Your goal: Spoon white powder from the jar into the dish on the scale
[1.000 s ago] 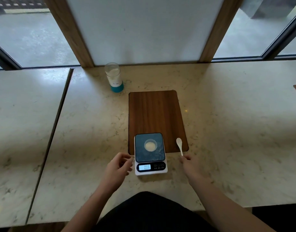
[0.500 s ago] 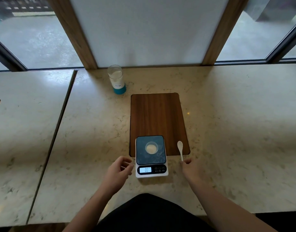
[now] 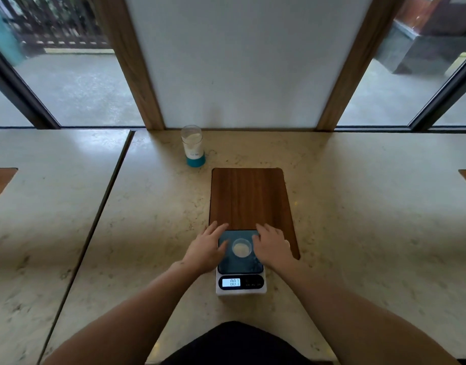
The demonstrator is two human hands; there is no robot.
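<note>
A small clear dish (image 3: 241, 248) with white powder in it sits on the dark platform of a white digital scale (image 3: 253, 289), whose display is lit. My left hand (image 3: 205, 248) lies over the scale's left edge and my right hand (image 3: 272, 247) over its right edge, fingers stretched forward, flanking the dish without touching it. A bit of the white spoon (image 3: 287, 243) shows past my right hand; the rest is hidden under it. The clear jar (image 3: 192, 143) of white powder, with a teal base, stands far back near the wall.
A dark wooden board (image 3: 249, 196) lies on the marble counter (image 3: 358, 219), its near end under the scale. A seam (image 3: 105, 191) separates this counter from another slab on the left. Windows and a white wall panel close off the back.
Both hands moved forward from the counter beside the scale's front up to the two sides of its platform. My right hand now covers the spoon. The camera tilted upward.
</note>
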